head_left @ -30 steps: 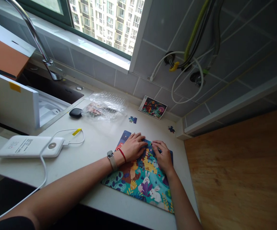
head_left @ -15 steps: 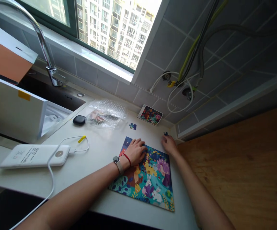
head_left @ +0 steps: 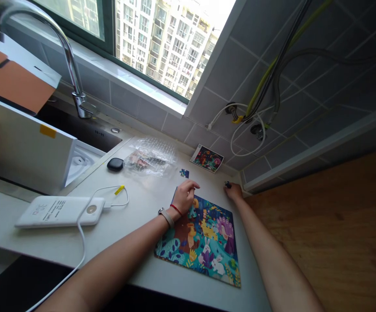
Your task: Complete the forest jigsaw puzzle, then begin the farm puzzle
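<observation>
A colourful jigsaw puzzle [head_left: 204, 242] with rabbits, a peacock and plants lies on the white counter. Over its upper left corner is my left hand [head_left: 185, 195], fingers loosely bent and apart, with nothing seen in them. Beyond the puzzle's upper right corner, my right hand [head_left: 235, 191] pinches a small dark puzzle piece [head_left: 228, 184] near the wall. A loose blue puzzle piece [head_left: 184, 173] lies on the counter just past my left hand. Behind it, a picture card [head_left: 206, 158] showing a similar scene leans by the tiles.
Crumpled clear plastic wrap [head_left: 152, 158] and a black rounded case [head_left: 115, 164] lie to the left. A white power bank [head_left: 59, 211] trails a cable over the counter edge. Farther left, a white box [head_left: 28, 143] stands by the sink and faucet [head_left: 80, 104]. A wooden panel [head_left: 331, 234] borders the right.
My left hand has shifted up towards the puzzle's top edge, its fingers lifting and curling from lying flat. My right hand has brought the dark piece up between its fingers. The view has swung slightly.
</observation>
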Available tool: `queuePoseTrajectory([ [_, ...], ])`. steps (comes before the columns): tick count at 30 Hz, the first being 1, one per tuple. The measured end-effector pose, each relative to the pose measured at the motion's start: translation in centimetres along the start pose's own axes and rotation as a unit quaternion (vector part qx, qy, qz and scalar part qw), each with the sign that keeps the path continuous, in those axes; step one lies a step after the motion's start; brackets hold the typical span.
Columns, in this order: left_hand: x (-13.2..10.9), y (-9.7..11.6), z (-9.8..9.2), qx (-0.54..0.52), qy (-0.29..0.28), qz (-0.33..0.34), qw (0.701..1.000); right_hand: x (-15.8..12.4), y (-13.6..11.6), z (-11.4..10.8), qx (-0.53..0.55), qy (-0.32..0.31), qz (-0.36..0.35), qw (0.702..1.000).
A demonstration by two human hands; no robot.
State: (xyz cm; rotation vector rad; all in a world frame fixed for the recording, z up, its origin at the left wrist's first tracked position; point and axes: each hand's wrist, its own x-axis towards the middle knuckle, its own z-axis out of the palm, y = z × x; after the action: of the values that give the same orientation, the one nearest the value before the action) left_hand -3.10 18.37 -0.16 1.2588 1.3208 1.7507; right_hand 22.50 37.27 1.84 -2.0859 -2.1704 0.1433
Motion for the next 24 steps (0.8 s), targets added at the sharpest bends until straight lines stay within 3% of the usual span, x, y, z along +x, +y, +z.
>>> queuePoseTrajectory([
  [3, 1.0, -0.6, -0.5, -0.037, 0.079, -0.068, 0.994, 0.2, 0.1, 0.2, 0.014, 0.006, 0.008, 1.000],
  [8, 1.7, -1.1, -0.8, -0.067, 0.119, -0.113, 0.984, 0.4, 0.1, 0.2, 0.067, 0.018, 0.015, 0.997],
  [16, 1.5, -1.0, -0.5, -0.085, 0.116, -0.130, 0.981, -1.2, -0.8, 0.9, 0.201, 0.057, -0.008, 0.978],
  [24, 1.0, -1.0, -0.3, -0.022, 0.066, -0.115, 0.991, -7.0, -2.7, 1.5, 0.389, 0.107, -0.034, 0.914],
])
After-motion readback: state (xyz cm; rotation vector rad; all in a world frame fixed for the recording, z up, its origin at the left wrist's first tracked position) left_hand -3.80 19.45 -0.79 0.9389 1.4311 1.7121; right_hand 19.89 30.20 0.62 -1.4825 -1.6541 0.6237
